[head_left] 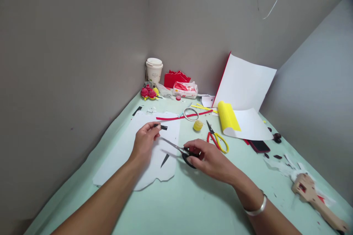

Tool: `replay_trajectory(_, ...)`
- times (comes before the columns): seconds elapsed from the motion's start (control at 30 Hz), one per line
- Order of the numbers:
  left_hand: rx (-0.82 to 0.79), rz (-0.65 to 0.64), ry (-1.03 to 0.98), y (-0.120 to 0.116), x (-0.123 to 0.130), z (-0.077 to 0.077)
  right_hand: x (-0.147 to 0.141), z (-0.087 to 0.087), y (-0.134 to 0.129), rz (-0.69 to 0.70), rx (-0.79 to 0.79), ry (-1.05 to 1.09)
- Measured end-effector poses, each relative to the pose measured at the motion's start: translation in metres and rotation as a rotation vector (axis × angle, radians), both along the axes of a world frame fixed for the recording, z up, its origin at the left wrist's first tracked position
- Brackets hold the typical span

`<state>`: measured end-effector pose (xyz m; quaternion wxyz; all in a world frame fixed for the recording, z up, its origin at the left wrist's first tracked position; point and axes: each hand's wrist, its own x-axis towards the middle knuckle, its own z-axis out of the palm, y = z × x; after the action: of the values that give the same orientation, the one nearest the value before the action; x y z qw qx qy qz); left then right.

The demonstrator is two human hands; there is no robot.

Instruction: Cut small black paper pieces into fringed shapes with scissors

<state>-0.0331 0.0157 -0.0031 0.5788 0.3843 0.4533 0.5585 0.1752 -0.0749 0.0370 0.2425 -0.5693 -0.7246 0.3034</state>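
My left hand (145,138) pinches a small black strip (163,127) above a white paper sheet (116,161). My right hand (205,157) is wrapped round the black handles of a pair of scissors (176,147), whose blades point left toward my left fingers, just below the strip. A pointed dark piece (164,160) lies on the white sheet under the blades. Beyond my hands, a red strip (168,119) runs across the sheet's far part and passes by a white tape ring (191,114).
Red-and-yellow pliers (216,137) and a yellow roll (198,125) lie beyond my right hand. A phone (259,146) and a beige glue gun (314,198) are at the right. Yellow sheet (228,115), lidded cup (153,70) and tissue pack (185,90) stand farther back.
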Motion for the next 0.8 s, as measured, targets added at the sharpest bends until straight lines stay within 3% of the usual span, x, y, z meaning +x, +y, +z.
replay_trajectory(0.2, 0.000, 0.024, 0.002, 0.001, 0.000, 0.000, 0.011, -0.021, 0.010, 0.090, -0.339, 0.536)
replay_trajectory(0.4, -0.004, 0.043, 0.005, 0.001, 0.000, 0.001, 0.009, -0.034, 0.008, 0.116, -0.563, 0.763)
replay_trajectory(0.63, -0.008, 0.042, 0.011, 0.000, 0.000, 0.002, 0.006, -0.035, 0.011, -0.030, -0.447, 0.646)
replay_trajectory(0.8, -0.026, 0.048, 0.027, -0.002, 0.000, 0.004, 0.009, -0.033, 0.012, -0.043, -0.408, 0.589)
